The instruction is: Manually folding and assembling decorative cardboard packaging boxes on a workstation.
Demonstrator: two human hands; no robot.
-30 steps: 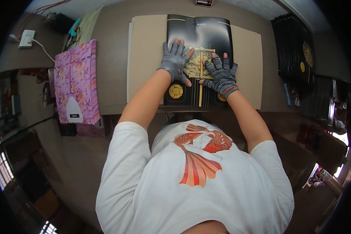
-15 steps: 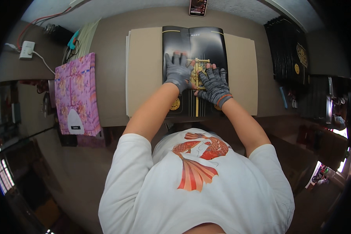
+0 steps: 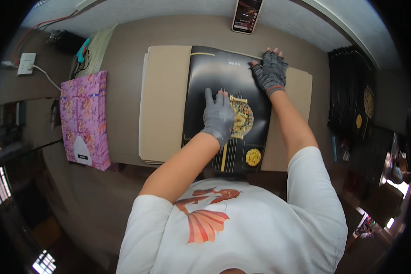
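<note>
A glossy black printed sheet (image 3: 242, 68) with gold ornaments and thin gold lines lies over a stack of brown cardboard (image 3: 164, 100). My left hand (image 3: 218, 118), in a grey fingerless-tipped glove, rests flat on the sheet beside its round gold motif, covering part of it. Its fingers point away from me, stretched out. At the sheet's far right corner my right hand (image 3: 271, 73), in a dark mottled glove with bare fingertips, lies spread along the edge, partly over the cardboard. Neither hand grips anything.
Folded purple floral bags (image 3: 84, 118) are piled at the left, near a white power strip (image 3: 26, 64) and a turquoise-handled tool (image 3: 83, 49). A phone (image 3: 247, 16) leans at the back wall. Black printed pieces (image 3: 351, 96) are stacked at the right; a blue stick-like item (image 3: 334, 149) lies before them.
My right hand has moved from the sheet's middle to its far right corner. The left has slid nearer its centre. The sheet looks flatter, and the view has shifted.
</note>
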